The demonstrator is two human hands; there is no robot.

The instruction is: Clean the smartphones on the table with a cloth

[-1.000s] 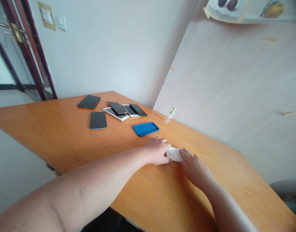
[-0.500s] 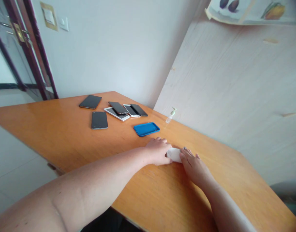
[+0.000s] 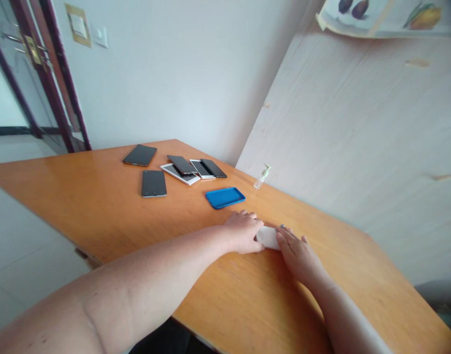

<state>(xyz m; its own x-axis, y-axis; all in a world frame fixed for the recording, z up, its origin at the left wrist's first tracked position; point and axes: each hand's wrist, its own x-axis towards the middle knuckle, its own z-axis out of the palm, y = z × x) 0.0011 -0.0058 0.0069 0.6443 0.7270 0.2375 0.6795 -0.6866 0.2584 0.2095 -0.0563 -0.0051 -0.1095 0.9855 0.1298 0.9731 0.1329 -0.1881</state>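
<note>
Grip of the left hand [image 3: 245, 232] around the left end of one white flat object [image 3: 267, 238] with smooth look, thumb at the near side, fingers toward the far side. At the right end, fingers of the right hand [image 3: 298, 253] over the surface; cannot tell firm pinching from light pressing. Location of this object: between both hands, mostly covered, low at the orange-brown wooden table [image 3: 247, 290]; cannot tell full contact with the wood.

For good handling, in careful judgement: hold the left end firmly but without squeezing, against possible slipping. Keep right fingers flat, with even pressure, and both wrists low for stability. Better not to release one side suddenly, because of possible tipping.

Just beyond the left hand, apart from it: hollow blue phone case [image 3: 225, 198], open side up. Mind its edge with the knuckles. Farther back, upright: small transparent bottle with pale green pump [image 3: 260, 182]; avoid knocking it. To the left, flat on the wood: black-screen phone with grey edge [image 3: 154, 184]. Behind, white-framed phone [image 3: 174, 172] under a dark slim phone [image 3: 182, 164]; leave this pile undisturbed.
</note>
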